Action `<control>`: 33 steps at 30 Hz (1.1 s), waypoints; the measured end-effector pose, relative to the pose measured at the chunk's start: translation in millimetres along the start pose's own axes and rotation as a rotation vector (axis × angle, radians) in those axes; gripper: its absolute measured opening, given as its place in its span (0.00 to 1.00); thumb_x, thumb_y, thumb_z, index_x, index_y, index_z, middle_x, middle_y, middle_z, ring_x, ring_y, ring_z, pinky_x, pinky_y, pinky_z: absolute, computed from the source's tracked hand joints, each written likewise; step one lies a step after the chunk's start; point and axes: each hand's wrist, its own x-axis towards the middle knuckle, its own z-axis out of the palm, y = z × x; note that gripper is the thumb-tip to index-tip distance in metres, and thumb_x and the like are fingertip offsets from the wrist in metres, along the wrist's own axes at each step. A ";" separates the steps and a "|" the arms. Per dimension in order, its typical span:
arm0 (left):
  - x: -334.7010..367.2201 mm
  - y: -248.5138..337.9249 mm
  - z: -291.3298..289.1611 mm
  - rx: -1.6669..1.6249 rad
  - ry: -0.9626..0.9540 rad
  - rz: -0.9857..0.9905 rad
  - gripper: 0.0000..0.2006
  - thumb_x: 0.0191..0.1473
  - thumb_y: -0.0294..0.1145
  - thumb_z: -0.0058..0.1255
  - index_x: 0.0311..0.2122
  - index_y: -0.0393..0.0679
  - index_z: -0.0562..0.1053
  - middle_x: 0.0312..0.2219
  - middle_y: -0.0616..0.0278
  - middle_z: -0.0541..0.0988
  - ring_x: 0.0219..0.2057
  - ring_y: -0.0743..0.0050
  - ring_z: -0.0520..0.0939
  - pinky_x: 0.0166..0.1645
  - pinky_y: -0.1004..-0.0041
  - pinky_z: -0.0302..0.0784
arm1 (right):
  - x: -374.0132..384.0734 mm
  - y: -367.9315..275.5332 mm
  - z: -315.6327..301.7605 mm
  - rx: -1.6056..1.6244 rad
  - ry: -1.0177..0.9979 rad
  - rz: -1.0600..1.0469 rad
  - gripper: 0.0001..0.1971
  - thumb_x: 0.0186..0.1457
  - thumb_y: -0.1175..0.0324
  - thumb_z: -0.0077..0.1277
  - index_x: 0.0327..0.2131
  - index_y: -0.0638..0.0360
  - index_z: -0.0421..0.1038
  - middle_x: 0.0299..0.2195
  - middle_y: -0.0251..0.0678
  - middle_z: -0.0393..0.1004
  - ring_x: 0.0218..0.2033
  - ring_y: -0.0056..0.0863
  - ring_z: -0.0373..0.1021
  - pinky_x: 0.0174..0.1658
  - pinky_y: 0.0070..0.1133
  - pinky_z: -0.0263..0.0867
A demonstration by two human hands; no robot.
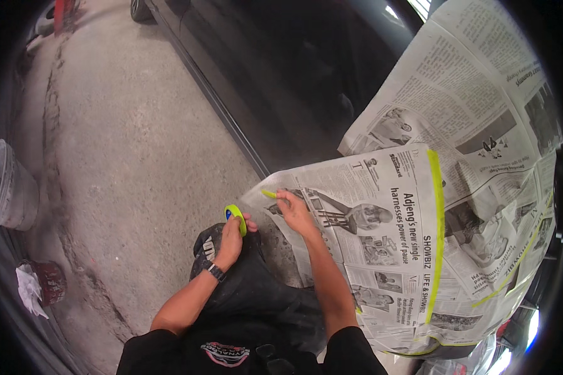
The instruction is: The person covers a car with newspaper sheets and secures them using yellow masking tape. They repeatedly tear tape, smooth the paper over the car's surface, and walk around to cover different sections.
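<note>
My left hand (230,240) is closed round a roll of yellow-green masking tape (241,220), held above my knee. In my right hand (296,214) a short torn strip of the same tape (269,194) is pinched between thumb and fingers. That hand is over the left part of a newspaper sheet (381,169), which covers part of a dark car. A long band of yellow-green tape (436,231) runs down the sheet's right side. Beyond it, another newspaper sheet (444,81) spreads up and to the right. Whether the strip touches the paper, I cannot tell.
The dark car's side panel (263,75) fills the upper middle, with its lower sill (222,109) running diagonally. On the concrete floor (131,137) at left stand a greyish plastic bucket (19,194) and a dark red pail (51,282) with a white crumpled cloth or paper (29,290).
</note>
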 end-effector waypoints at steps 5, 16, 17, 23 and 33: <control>31.5 -3.3 15.3 0.028 0.036 0.087 0.19 0.65 0.38 0.27 0.47 0.35 0.67 0.38 0.53 0.78 0.39 0.67 0.78 0.50 0.69 0.70 | 23.6 8.0 13.1 -0.005 -0.004 0.006 0.19 0.59 0.77 0.45 0.54 0.67 0.64 0.56 0.49 0.67 0.59 0.36 0.63 0.61 0.27 0.57; 155.2 7.6 56.1 -0.280 -0.112 -0.051 0.19 0.61 0.46 0.33 0.42 0.40 0.67 0.36 0.58 0.76 0.40 0.65 0.76 0.51 0.66 0.68 | 42.7 22.5 34.5 0.165 0.074 0.103 0.27 0.60 0.78 0.43 0.62 0.68 0.52 0.62 0.50 0.58 0.64 0.35 0.56 0.63 0.25 0.52; 159.3 7.4 57.7 -0.311 -0.139 -0.091 0.18 0.61 0.47 0.34 0.41 0.42 0.67 0.34 0.59 0.75 0.38 0.66 0.76 0.49 0.65 0.68 | 43.4 26.9 37.1 0.170 0.080 0.109 0.27 0.60 0.77 0.43 0.62 0.68 0.52 0.62 0.50 0.57 0.64 0.35 0.56 0.63 0.25 0.52; 164.1 17.0 80.3 -0.327 0.019 -0.178 0.20 0.56 0.54 0.39 0.41 0.46 0.67 0.28 0.65 0.71 0.33 0.68 0.72 0.43 0.65 0.66 | -9.0 -45.3 46.4 0.298 0.395 0.251 0.21 0.63 0.76 0.41 0.58 0.70 0.58 0.55 0.45 0.68 0.57 0.30 0.64 0.59 0.23 0.57; 65.7 30.2 68.2 -0.127 -0.112 -0.028 0.30 0.58 0.47 0.49 0.58 0.39 0.56 0.39 0.58 0.76 0.44 0.69 0.75 0.55 0.69 0.64 | -157.7 -327.6 -94.6 1.223 -0.059 -1.016 0.27 0.65 0.46 0.33 0.43 0.65 0.69 0.43 0.55 0.73 0.51 0.55 0.66 0.59 0.51 0.52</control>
